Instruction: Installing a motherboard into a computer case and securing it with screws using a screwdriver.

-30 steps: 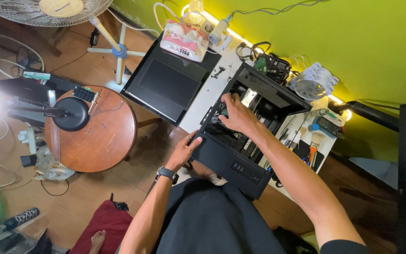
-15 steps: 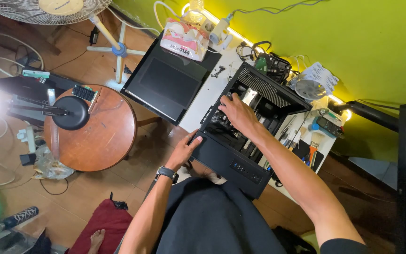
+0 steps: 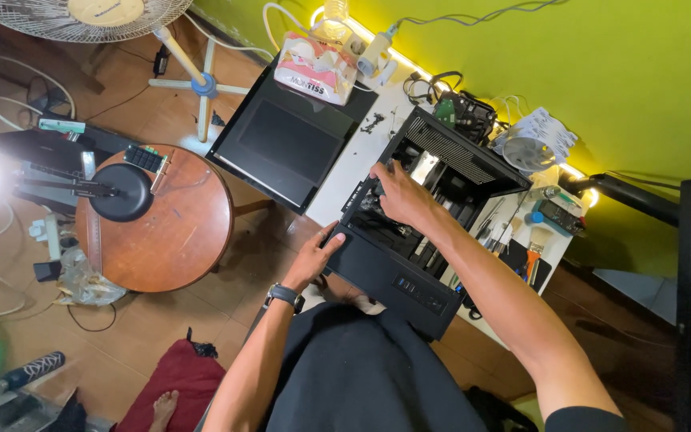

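Still, right hand (image 3: 400,196) stays inside the computer case (image 3: 409,240), grip hidden; left hand (image 3: 313,260) flat.

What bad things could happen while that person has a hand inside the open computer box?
The right hand is deep inside the open computer case, so it might scrape on a metal edge or pull a cable loose. The case overhangs the edge of the white table, and only the left hand braces its corner, so it could tip. Small screws lying loose on the table could roll off.
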